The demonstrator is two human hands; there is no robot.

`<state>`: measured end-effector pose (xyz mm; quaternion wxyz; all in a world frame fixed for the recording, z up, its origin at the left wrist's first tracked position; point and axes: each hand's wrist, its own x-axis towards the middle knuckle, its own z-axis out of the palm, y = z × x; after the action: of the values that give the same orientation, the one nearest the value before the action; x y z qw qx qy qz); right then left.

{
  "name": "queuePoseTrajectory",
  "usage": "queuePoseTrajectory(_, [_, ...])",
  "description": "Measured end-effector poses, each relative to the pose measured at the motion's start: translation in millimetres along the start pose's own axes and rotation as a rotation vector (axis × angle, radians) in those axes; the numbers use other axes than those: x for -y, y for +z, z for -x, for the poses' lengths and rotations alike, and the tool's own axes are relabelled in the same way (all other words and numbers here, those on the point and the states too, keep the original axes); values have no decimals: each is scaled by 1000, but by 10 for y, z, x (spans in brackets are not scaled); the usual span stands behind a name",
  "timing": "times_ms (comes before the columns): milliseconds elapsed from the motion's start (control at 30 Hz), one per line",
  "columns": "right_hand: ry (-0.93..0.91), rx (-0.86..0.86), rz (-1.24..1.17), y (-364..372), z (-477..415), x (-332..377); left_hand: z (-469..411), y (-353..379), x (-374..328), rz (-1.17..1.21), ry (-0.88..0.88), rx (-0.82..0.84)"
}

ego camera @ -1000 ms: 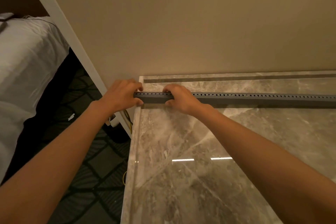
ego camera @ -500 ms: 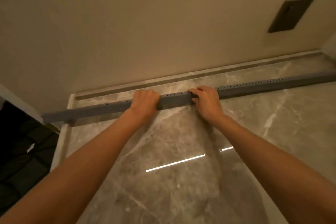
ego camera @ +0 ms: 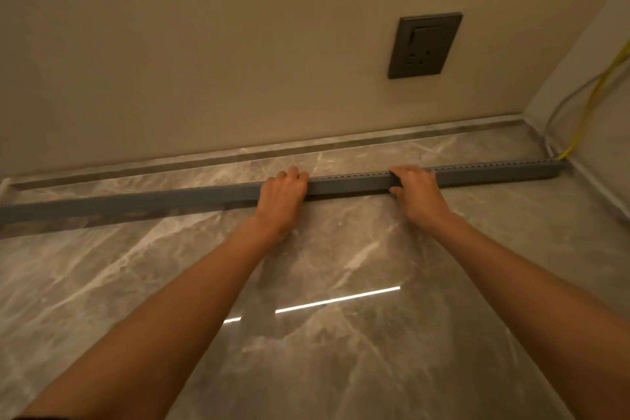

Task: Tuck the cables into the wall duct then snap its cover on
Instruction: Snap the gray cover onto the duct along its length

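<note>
A long grey duct with a row of small holes along its top lies across the marble counter, parallel to the wall. My left hand is clamped over the duct near its middle. My right hand grips it a little further right. A yellow cable and a grey cable come down the right wall and enter the duct's right end. Whatever lies inside the duct is hidden.
A dark wall socket sits on the beige wall above the duct. A low marble upstand runs along the wall's base. A side wall closes the corner on the right.
Both hands have slid rightwards along the duct from its left end to its middle and right part. My view has swung right, bringing the socket and corner cables into sight.
</note>
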<state>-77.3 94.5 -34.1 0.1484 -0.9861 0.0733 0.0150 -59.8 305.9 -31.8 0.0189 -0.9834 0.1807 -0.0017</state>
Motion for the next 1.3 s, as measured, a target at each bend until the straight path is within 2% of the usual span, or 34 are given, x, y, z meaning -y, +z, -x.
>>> queuePoseTrajectory(133, [117, -12, 57, -55, -126, -347, -146, -66, -73, -18, -95, 75])
queuePoseTrajectory(233, [124, 6, 107, -15, -222, -383, -223, -77, -60, 30, -152, 122])
queuePoseTrajectory(467, [49, 104, 225, -18, -524, -381, -407, 47, 2, 167, -126, -21])
queuePoseTrajectory(667, [36, 81, 216, -56, -838, -295, -656, 43, 63, 117, -109, -52])
queuePoseTrajectory(833, [-35, 60, 303, -109, -1014, -353, -755, 107, 48, 98, -78, -92])
queuePoseTrajectory(1067, [-199, -34, 468, -164, -1098, -546, -835, 180, -117, 142, -215, -177])
queuePoseTrajectory(1167, [-245, -24, 468, -184, -1096, -590, -836, 160, -229, 128, -321, -142])
queuePoseTrajectory(1300, [-269, -4, 469, -217, -1113, -576, -932, 90, -370, 70, -378, -41])
